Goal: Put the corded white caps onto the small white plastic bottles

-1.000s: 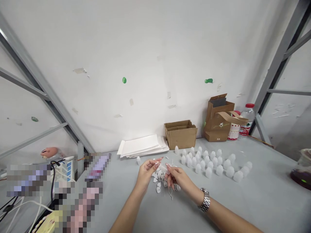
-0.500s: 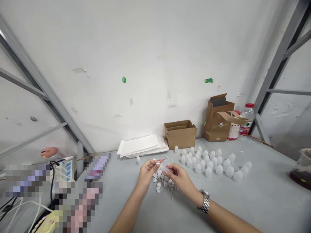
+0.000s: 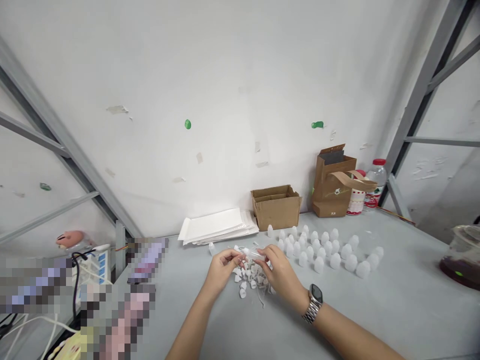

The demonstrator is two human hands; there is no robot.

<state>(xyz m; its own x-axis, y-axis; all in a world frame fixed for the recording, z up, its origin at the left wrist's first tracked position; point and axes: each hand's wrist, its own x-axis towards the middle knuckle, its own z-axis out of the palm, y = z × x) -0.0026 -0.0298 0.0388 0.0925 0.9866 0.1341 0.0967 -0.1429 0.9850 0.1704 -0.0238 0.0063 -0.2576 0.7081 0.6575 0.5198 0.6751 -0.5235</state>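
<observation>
Above the table, my two hands meet around a small translucent plastic tube (image 3: 255,254). My left hand (image 3: 220,272) is closed in a pinch at its left end, where a small white part shows by the fingertips. My right hand (image 3: 282,274), with a metal-band watch at the wrist, grips the tube's right end between thumb and fingers. Just below lies a pile of small white plastic parts (image 3: 256,274), some with thin strips. To the right stand several frosted white dome-topped pieces (image 3: 327,248) in loose rows. One similar piece (image 3: 212,248) stands left of my hands.
Flat white packets (image 3: 213,227) are stacked by the wall, beside an open cardboard box (image 3: 277,212). Farther right are a brown paper bag (image 3: 332,192) and a red-capped bottle (image 3: 376,180). A container of dark liquid (image 3: 461,265) sits at the right edge; cables and a power strip (image 3: 101,265) lie left.
My right hand has turned, its back now more upward and its fingers over the tube, which lies more level. The whole view has shifted slightly, with things appearing further left.
</observation>
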